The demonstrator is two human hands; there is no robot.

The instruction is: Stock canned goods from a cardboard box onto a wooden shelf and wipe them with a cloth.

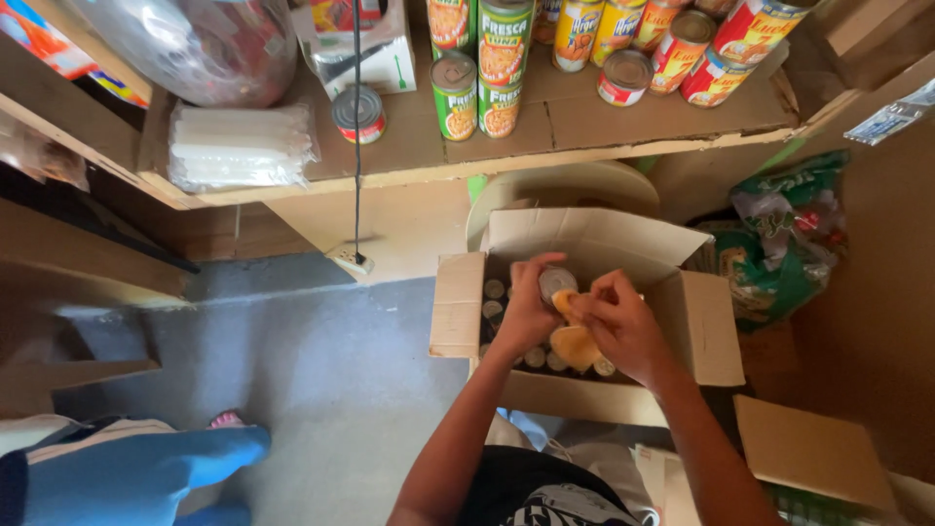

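Note:
My left hand [527, 314] grips a small silver-topped can [556, 281] above an open cardboard box [460, 304]. My right hand [621, 321] presses an orange cloth [574, 344] against the can's side. Several more cans [494, 289] stand inside the box beneath my hands, mostly hidden by them.
A wooden shelf [623, 127] above holds green cans [454, 97], red and yellow cans [682, 54], a bundle of white candles [240, 146] and a plastic bag. A cord with a plug [352, 258] hangs down. Green bags [779, 244] lie right. Another person's blue-clad leg [136, 468] is bottom left.

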